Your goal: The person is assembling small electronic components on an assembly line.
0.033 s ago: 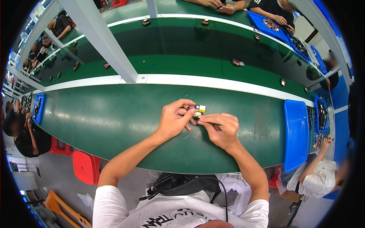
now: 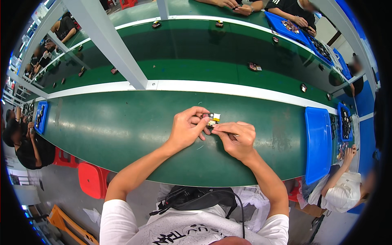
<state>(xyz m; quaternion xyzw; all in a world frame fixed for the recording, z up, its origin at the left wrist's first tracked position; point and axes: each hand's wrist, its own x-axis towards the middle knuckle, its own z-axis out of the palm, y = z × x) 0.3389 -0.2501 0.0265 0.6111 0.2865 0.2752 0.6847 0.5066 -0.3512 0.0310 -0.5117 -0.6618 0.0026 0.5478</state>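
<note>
Over the green bench (image 2: 122, 126), my left hand (image 2: 187, 127) is closed around a small black-cased electronic device (image 2: 211, 116). A whitish flat piece with a yellow strip shows on the device. From the right, my right hand (image 2: 237, 138) is pinched on a thin stick-like tool (image 2: 236, 134), whose rear end sticks out behind the fingers. Its tip is at the lower side of the device, and my fingers hide where the two meet. The exact kind of tool is too small to make out.
A blue tray (image 2: 318, 145) lies at the bench's right end. Beyond a white rail (image 2: 212, 86), small devices (image 2: 255, 66) sit along a green belt. A grey post (image 2: 106, 41) rises at left. A red stool (image 2: 92, 179) stands below. Co-workers sit around the line.
Small devices on the belt have shifted very slightly left. The device in my hands has moved a hair left; my grip on it and on the tool looks the same.
</note>
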